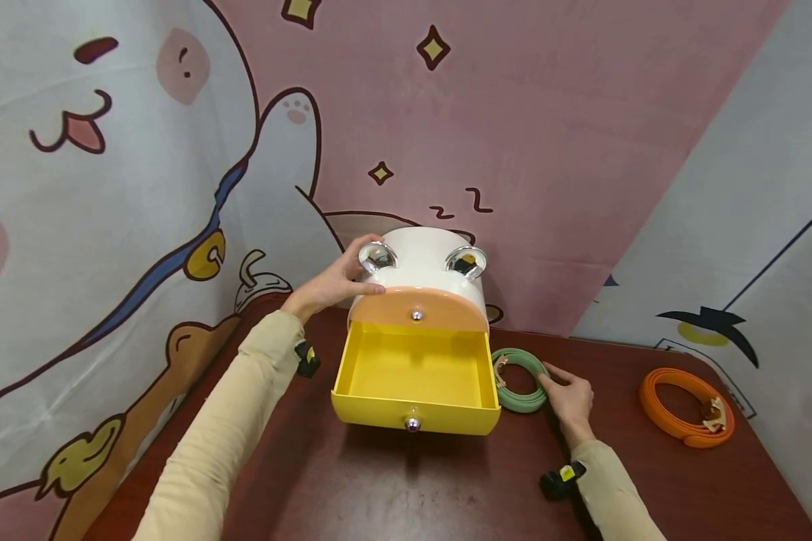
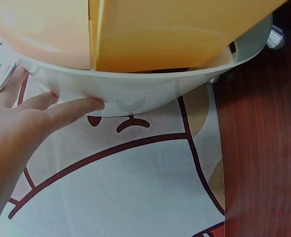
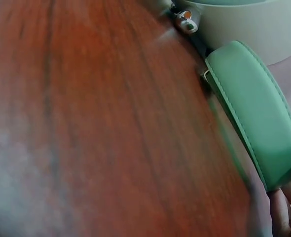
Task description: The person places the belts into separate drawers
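A white storage box (image 1: 422,259) with two shiny eye-like knobs stands at the table's back. Its upper peach drawer (image 1: 382,309) is closed, while the yellow drawer (image 1: 372,415) below is pulled out and bare inside. My left hand (image 1: 331,285) rests on the box's left side, fingers by the left eye and thumb along the peach drawer's edge. To the right of the drawer lies a coiled green belt (image 1: 522,404) with a gold buckle. My right hand (image 1: 570,398) pinches its right edge; in the right wrist view, fingers (image 3: 279,212) sit at the coil's lower end.
A coiled orange belt (image 1: 652,413) with a pale gold buckle lies farther right on the dark red-brown table (image 1: 406,503). Behind and to the left, a cartoon-printed cloth (image 1: 514,113) borders the table.
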A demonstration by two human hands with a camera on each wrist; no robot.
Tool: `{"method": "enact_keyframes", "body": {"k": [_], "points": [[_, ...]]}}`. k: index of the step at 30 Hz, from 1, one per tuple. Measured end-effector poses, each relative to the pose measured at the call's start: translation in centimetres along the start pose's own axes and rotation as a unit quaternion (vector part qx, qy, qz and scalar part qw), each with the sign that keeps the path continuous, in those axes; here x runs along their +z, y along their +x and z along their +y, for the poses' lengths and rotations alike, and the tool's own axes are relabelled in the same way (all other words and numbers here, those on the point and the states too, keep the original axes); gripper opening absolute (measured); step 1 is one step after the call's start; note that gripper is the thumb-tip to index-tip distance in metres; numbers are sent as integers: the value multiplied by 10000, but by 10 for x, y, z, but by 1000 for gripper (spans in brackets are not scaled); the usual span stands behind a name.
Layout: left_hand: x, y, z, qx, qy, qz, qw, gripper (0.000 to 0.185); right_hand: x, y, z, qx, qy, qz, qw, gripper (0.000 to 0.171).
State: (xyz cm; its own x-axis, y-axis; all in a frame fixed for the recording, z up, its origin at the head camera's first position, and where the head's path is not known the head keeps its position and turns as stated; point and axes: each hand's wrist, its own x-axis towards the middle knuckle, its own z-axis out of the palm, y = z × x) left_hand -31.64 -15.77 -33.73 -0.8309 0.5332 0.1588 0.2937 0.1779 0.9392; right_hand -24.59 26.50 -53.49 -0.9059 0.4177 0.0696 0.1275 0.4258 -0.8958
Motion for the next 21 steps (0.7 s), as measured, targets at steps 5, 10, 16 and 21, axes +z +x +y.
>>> {"method": "enact_keyframes", "body": {"k": [5,10,16,21], "points": [[0,0,0,74,-7,-6,10000,83,-2,-4,0,26,63,5,10000,37],[1,1,1,129,-21,-27,9999,82,-2,-6,1,13,75,23,10000,36],[1,0,1,106,2,-34,9999,82,-2,-6,0,12,66,36,10000,36],[0,-1,1,117,-32,-62,9999,83,-5,-8,-2,45,149,91,9998,35]]}}
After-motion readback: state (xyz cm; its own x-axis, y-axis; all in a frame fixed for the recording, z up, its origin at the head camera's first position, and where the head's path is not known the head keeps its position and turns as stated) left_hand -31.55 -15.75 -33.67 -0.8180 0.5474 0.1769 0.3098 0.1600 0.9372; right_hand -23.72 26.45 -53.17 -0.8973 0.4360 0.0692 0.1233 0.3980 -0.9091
